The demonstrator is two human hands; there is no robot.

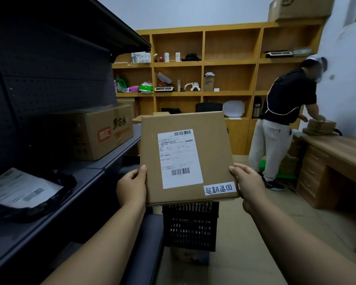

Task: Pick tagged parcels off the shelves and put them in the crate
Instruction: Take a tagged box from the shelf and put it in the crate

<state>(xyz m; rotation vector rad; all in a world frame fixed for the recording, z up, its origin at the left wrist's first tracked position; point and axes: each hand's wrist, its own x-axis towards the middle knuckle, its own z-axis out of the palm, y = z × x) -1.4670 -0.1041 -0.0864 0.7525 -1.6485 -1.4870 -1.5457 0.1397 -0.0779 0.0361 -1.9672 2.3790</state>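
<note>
I hold a flat brown cardboard parcel up in front of me, tilted with its face toward the camera. It bears a white shipping label and a small handwritten white tag at its lower right corner. My left hand grips its lower left edge, my right hand its lower right edge. Directly below the parcel stands a black plastic crate on the floor, its top hidden by the parcel.
A dark metal shelf runs along the left, carrying a printed carton and a black bagged parcel. A person stands at the wooden desk on the right. Wooden shelving lines the back wall.
</note>
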